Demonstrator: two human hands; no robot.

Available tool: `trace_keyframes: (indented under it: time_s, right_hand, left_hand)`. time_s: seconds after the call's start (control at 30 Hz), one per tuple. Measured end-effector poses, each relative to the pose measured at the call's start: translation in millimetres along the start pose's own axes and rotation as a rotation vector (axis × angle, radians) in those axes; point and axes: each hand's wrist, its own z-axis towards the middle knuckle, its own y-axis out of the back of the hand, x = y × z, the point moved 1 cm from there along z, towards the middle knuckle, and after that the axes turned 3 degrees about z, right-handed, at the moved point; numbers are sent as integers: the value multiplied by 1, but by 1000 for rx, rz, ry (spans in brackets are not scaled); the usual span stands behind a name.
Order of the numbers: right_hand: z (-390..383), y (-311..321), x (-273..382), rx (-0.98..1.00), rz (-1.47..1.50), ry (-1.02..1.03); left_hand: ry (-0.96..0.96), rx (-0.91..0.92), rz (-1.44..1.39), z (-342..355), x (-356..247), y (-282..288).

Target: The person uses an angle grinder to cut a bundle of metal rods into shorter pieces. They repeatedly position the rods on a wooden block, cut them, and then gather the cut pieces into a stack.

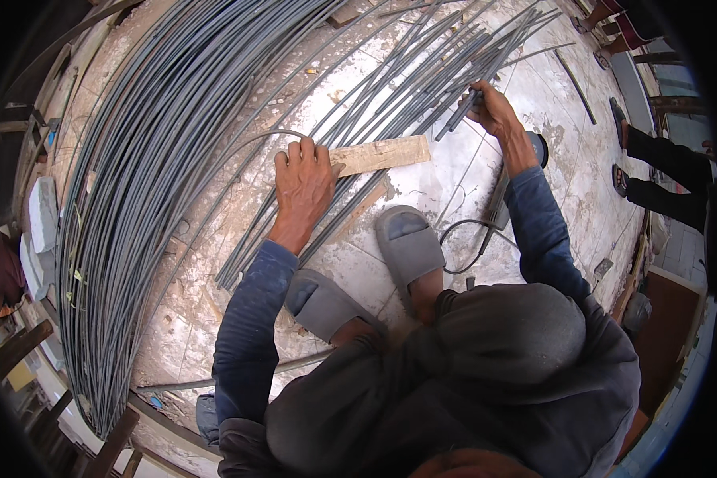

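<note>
My left hand is closed over the left end of a short, flat wooden board, which lies across several steel rods. One long bent rod curves in toward the fingers of that hand. Farther right, my right hand wraps round the near ends of a few cut steel rods. These rods slant away to the far right over a loose pile of cut rods. What the right palm covers is hidden.
A large bundle of long, curved rods fills the left side. Beside my right forearm lies a power tool with a black cable. My sandalled feet stand on the dusty tiled floor. Another person's legs show at right.
</note>
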Motion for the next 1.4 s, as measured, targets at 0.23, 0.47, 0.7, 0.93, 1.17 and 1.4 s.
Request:
trace_keyframes:
  time_s: [0.23,0.47,0.7,0.93,1.17,1.4]
  right_hand:
    - [-14,1,-4,-24,135,-8]
    - [-15,2,-5,49,101,-32]
    - [-22,-5,-8,5,159,-31]
    - [-34,-2,0,51,152,-20]
    - [-58,-40,-36,91,-9,-75]
    - [-114,-117,-128,149,76,-375]
  left_hand:
    - [-410,-148,-9,0,-82,-3]
    - [-210,18,205,27,-78,-98]
    - [-223,40,260,19,-68,-61]
    - [50,232,59,-36,17,85]
    - [639,520,414,-184,163,72]
    - [326,190,-130,-75,48,111]
